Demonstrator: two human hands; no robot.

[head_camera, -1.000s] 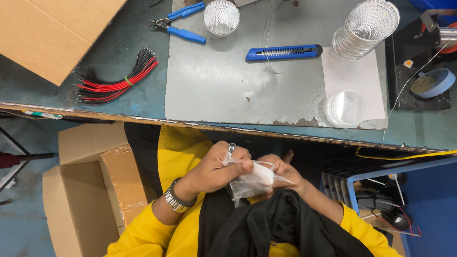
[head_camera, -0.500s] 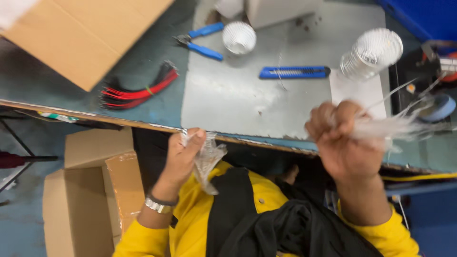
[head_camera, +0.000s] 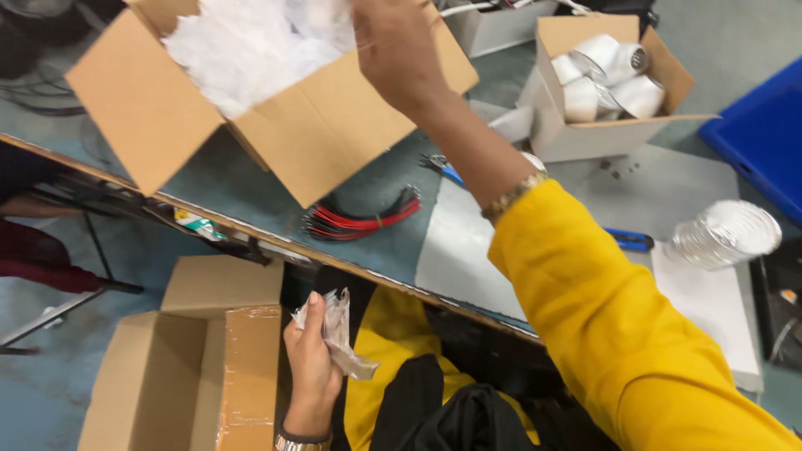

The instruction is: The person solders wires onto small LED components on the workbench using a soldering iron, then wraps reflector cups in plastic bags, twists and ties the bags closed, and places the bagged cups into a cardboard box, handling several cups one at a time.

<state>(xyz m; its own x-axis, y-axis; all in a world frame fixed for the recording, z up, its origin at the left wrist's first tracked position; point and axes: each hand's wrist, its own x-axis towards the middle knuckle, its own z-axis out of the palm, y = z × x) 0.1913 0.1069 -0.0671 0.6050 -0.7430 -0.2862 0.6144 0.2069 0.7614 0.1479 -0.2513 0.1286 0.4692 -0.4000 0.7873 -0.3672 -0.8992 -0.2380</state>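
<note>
- Down below the table edge, a crumpled clear plastic bag point(head_camera: 338, 330) sits pinched between thumb and fingers of the left hand point(head_camera: 311, 367), right beside an open cardboard box point(head_camera: 180, 367) on the floor.
- Right hand point(head_camera: 397, 46) reaches over the big box point(head_camera: 326, 125) of white packing; can't tell its fingers.
- Red and black wires point(head_camera: 363, 219) lie nearby.

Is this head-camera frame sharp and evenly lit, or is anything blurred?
Head view: the right hand over the open cardboard box is motion-smeared; the white stuffing inside is overexposed; the left hand with the crumpled plastic wrapper is sharper.
</note>
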